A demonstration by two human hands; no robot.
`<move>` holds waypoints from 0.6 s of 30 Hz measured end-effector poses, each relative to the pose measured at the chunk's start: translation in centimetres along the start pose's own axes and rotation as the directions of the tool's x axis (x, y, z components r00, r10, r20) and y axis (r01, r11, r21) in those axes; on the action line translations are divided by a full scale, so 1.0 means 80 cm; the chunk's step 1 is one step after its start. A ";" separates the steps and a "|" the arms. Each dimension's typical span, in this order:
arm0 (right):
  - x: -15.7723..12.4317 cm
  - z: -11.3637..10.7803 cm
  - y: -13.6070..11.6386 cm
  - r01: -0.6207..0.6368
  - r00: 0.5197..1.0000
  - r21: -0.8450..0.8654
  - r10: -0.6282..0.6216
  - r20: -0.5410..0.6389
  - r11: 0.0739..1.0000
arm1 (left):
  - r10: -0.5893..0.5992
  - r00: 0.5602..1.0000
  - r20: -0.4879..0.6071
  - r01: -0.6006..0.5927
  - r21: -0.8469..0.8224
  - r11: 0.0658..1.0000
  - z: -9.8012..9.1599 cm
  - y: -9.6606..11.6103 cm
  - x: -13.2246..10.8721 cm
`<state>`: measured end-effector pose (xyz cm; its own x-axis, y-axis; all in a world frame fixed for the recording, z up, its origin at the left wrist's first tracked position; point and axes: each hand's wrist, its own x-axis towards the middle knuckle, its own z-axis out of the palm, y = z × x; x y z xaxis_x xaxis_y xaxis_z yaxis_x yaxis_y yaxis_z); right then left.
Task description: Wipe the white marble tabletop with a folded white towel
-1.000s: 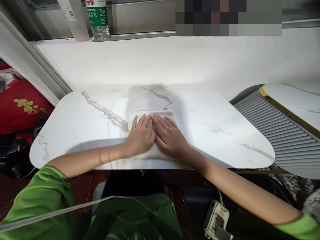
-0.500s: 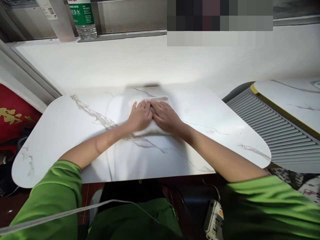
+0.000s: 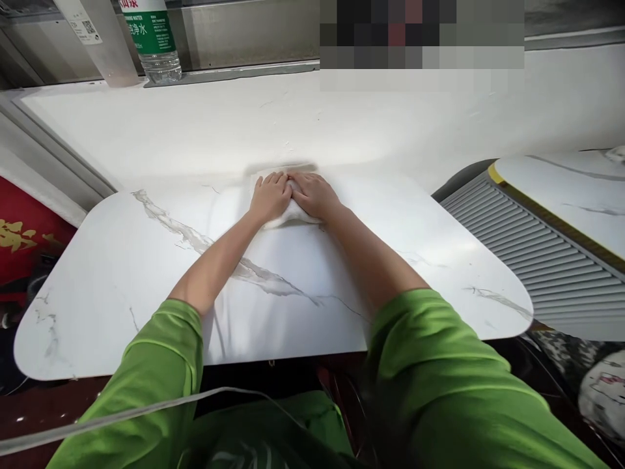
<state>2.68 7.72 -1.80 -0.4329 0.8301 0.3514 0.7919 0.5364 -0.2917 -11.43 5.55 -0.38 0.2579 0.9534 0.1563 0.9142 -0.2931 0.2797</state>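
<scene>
A folded white cloth (image 3: 295,213) lies at the far middle edge of a white marble-patterned table (image 3: 430,241), close against the wall. On its left part rests my left hand (image 3: 270,197), palm down, fingers stretched forward. Beside it, my right hand (image 3: 315,194) presses flat on the cloth's right part, fingers extended and pointing left. The two hands touch or nearly touch at the fingertips and thumbs. Both palms hide much of the cloth, whose front edge is bunched a little between them.
A white wall (image 3: 234,130) rises behind the table. On the ledge above stand a water bottle (image 3: 155,45) with a green label and a translucent bottle (image 3: 105,52). Another table (image 3: 576,189) with a ribbed grey side stands at right. A pale strap (image 3: 146,410) crosses low in view.
Both hands have slid the cloth away from me, from the table's middle to its far edge by the wall. My arms reach further forward.
</scene>
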 end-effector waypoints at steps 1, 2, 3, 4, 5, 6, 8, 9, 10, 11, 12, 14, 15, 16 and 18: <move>-0.008 -0.002 0.000 0.012 1.000 0.002 -0.012 0.001 1.000 | 0.004 1.000 0.007 -0.004 -0.004 1.000 -0.001 0.005 -0.006; -0.018 -0.006 -0.001 0.025 1.000 0.001 -0.025 0.005 1.000 | 0.008 1.000 0.015 -0.008 -0.008 1.000 -0.002 0.011 -0.013; -0.031 -0.010 -0.003 0.038 0.999 -0.006 -0.038 0.010 0.999 | 0.012 1.000 0.023 -0.012 -0.011 1.000 -0.003 0.018 -0.022; -0.046 -0.014 -0.005 0.049 0.999 -0.017 -0.049 0.014 0.999 | 0.019 0.999 0.035 -0.018 -0.011 1.000 -0.004 0.027 -0.034; -0.065 -0.020 -0.008 0.056 0.998 -0.031 -0.055 0.015 0.998 | 0.031 0.998 0.052 -0.030 -0.009 1.000 -0.004 0.037 -0.048; -0.086 -0.026 -0.012 0.059 0.998 -0.045 -0.059 0.012 0.997 | 0.055 0.996 0.073 -0.055 -0.005 0.998 -0.005 0.049 -0.064; -0.134 -0.041 -0.022 0.057 0.998 -0.069 -0.057 -0.001 0.996 | 0.139 0.983 0.119 -0.140 0.001 0.990 -0.006 0.073 -0.102; -0.159 -0.049 -0.028 0.062 0.998 -0.072 -0.063 -0.010 0.995 | 0.185 0.973 0.135 -0.187 0.001 0.982 -0.006 0.085 -0.122; -0.185 -0.058 -0.034 0.076 0.997 -0.072 -0.077 -0.017 0.995 | 0.225 0.964 0.146 -0.227 -0.002 0.974 -0.005 0.097 -0.143; -0.209 -0.066 -0.041 0.087 0.996 -0.066 -0.089 -0.024 0.994 | 0.250 0.957 0.147 -0.252 -0.006 0.968 -0.004 0.108 -0.162; -0.232 -0.075 -0.047 0.097 0.995 -0.057 -0.099 -0.027 0.994 | 0.271 0.952 0.145 -0.273 -0.011 0.962 -0.004 0.118 -0.179; -0.266 -0.088 -0.058 0.099 0.994 -0.037 -0.101 -0.040 0.994 | 0.317 0.939 0.134 -0.317 -0.027 0.948 -0.002 0.133 -0.205; -0.278 -0.092 -0.063 0.095 0.994 -0.029 -0.096 -0.047 0.995 | 0.340 0.931 0.131 -0.338 -0.038 0.940 -0.002 0.139 -0.212; -0.285 -0.095 -0.066 0.088 0.995 -0.024 -0.090 -0.053 0.996 | 0.355 0.925 0.132 -0.352 -0.051 0.935 -0.002 0.142 -0.216; -0.286 -0.096 -0.067 0.074 0.995 -0.018 -0.075 -0.058 0.997 | 0.349 0.924 0.154 -0.341 -0.073 0.937 -0.002 0.145 -0.214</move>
<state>11.65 -15.28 -1.45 -0.4652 0.7772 0.4237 0.7651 0.5937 -0.2491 -5.27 -14.18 0.34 0.6054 0.7901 0.0962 0.7459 -0.6053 0.2777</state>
